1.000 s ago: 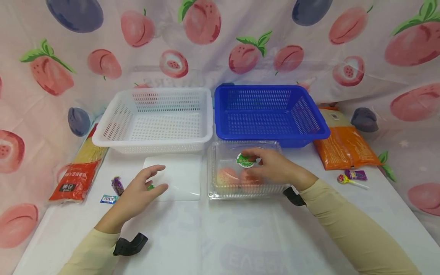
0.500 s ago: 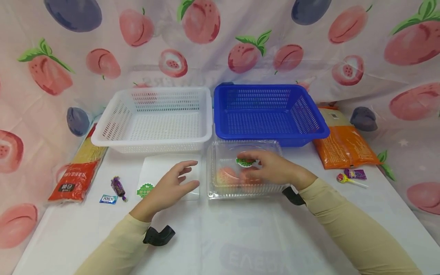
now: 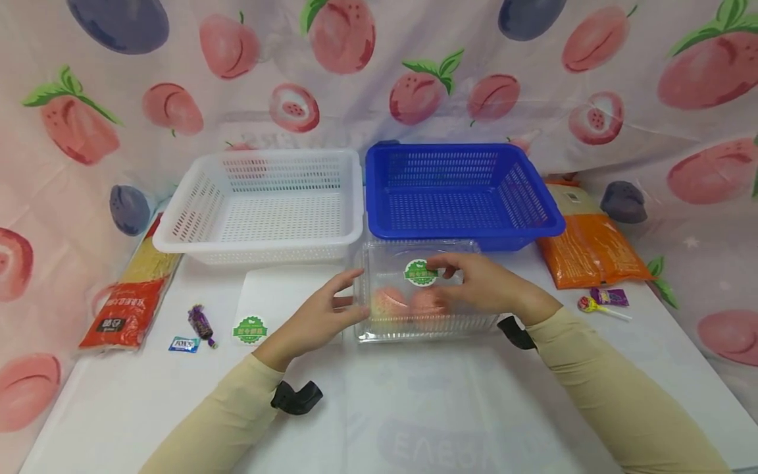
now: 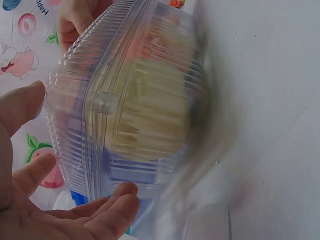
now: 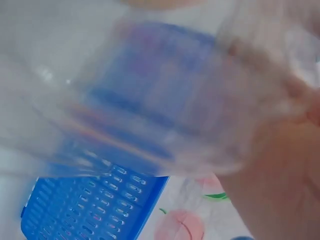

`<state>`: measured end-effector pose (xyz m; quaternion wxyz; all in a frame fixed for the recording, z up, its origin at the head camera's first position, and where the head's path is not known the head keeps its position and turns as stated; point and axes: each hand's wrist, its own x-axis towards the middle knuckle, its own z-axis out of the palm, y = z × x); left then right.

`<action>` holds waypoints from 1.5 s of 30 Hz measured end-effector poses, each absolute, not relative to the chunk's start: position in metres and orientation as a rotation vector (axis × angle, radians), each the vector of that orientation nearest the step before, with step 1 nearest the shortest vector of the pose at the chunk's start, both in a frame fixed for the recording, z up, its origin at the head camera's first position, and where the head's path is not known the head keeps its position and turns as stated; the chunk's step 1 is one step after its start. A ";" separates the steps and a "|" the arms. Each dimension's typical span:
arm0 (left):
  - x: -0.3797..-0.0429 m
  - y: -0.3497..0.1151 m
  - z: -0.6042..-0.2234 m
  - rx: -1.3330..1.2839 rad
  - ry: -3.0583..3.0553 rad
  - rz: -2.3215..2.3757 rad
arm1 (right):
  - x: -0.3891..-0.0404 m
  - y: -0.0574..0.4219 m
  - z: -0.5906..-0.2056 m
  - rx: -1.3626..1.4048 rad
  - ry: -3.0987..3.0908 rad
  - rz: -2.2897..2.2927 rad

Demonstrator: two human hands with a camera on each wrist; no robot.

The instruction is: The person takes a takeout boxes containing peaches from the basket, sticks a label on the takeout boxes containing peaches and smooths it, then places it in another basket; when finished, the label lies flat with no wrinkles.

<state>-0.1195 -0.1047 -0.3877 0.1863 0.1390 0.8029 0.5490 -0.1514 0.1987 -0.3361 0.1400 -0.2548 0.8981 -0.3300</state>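
Note:
A clear plastic clamshell box (image 3: 379, 257) stands before the blue basket. Through its lid show round yellow-and-red fruits (image 3: 389, 304), and the lid bears a round green-and-white sticker (image 3: 421, 272). My left hand (image 3: 316, 322) is at the box's left side, thumb and fingers spread. In the left wrist view its thumb (image 4: 22, 107) reaches the ribbed lid edge, with the other fingers alongside the box (image 4: 100, 100). My right hand (image 3: 488, 286) lies over the right part of the lid, fingers loosely bent near the sticker. The right wrist view is largely blurred by clear plastic.
Behind stand a white basket (image 3: 260, 249) and a blue basket (image 3: 462, 228). A flat white piece (image 3: 284, 289) with a green sticker lies left of the box. Candies (image 3: 201, 324) and a red-and-yellow bag (image 3: 127, 309) lie left; an orange bag (image 3: 592, 253) and a lollipop (image 3: 587, 304) lie right.
My left hand has moved right, from over the flat white piece to the box's left side. The right hand has shifted slightly right over the lid. The box has stayed in place.

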 end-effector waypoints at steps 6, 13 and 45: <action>-0.121 -0.102 -0.388 0.376 2.258 1.535 | -0.148 0.210 -0.334 -0.672 2.626 -1.006; -0.121 -0.100 -0.386 0.370 2.248 1.535 | -0.138 0.233 -0.329 -0.531 2.711 -1.036; -0.123 -0.102 -0.386 0.422 2.202 1.566 | -0.125 0.281 -0.361 -0.314 2.431 -1.195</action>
